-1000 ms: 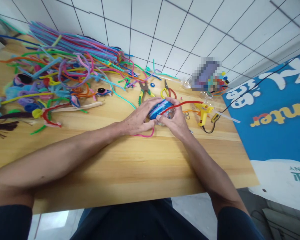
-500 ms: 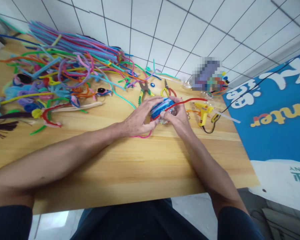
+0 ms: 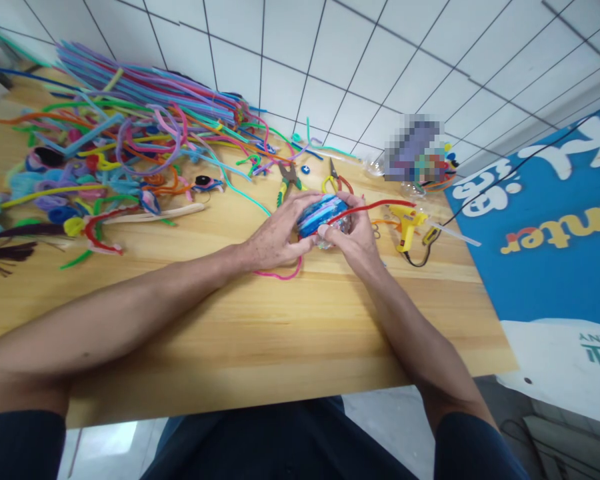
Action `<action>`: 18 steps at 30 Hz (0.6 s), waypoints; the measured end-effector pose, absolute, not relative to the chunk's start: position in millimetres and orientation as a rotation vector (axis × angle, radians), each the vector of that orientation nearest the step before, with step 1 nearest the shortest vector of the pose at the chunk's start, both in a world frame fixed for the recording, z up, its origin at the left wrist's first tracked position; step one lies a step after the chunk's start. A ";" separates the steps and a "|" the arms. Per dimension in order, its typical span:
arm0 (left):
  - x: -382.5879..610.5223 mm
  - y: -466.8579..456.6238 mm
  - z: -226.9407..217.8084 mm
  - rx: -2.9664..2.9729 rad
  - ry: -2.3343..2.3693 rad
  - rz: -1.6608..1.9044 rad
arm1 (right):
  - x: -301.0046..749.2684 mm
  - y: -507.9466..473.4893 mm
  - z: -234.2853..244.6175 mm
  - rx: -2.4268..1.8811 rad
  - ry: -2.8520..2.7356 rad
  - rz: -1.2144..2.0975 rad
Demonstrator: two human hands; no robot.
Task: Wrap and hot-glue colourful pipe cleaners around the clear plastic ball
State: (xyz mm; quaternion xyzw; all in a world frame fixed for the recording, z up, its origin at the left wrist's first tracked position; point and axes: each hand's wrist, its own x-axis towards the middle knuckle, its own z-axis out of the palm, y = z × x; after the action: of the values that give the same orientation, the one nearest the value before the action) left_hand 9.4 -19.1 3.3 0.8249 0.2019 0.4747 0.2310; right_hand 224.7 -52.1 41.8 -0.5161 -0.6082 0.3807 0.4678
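Both hands hold a small clear object wrapped in blue pipe cleaners (image 3: 320,213) just above the wooden table (image 3: 260,333). My left hand (image 3: 275,237) cups it from the left, fingers curled round it. My right hand (image 3: 353,233) grips it from the right, thumb pressing a red pipe cleaner (image 3: 375,205) that runs off to the right. A pink pipe cleaner (image 3: 285,273) loops out from under my left hand.
A big heap of coloured pipe cleaners (image 3: 120,133) covers the table's far left. Beyond my hands lie pliers (image 3: 286,180) and scissors (image 3: 334,179). A yellow glue gun (image 3: 406,223) with a black cord lies to the right, near a blue banner (image 3: 550,227).
The wrapped object has turned slightly in my hands, and the red pipe cleaner's near end has shifted across it. My arms have hardly moved.
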 end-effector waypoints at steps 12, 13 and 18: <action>8.0 -14.8 0.7 2.277 0.495 1.300 | 226.6 -48.7 37.6 -1.246 -1.513 0.979; 8.6 -15.2 0.0 2.280 0.495 1.306 | 226.7 -48.4 37.6 -1.240 -1.515 0.983; 12.7 -19.9 -2.2 2.294 0.496 1.337 | 227.2 -47.5 37.5 -1.244 -1.520 0.982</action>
State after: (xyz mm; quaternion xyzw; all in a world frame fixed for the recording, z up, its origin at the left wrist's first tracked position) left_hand 12.7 -19.9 -2.2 0.8287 0.1793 0.4831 0.2185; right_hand 227.2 -47.5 37.5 -0.5045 -0.6162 0.3980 0.4555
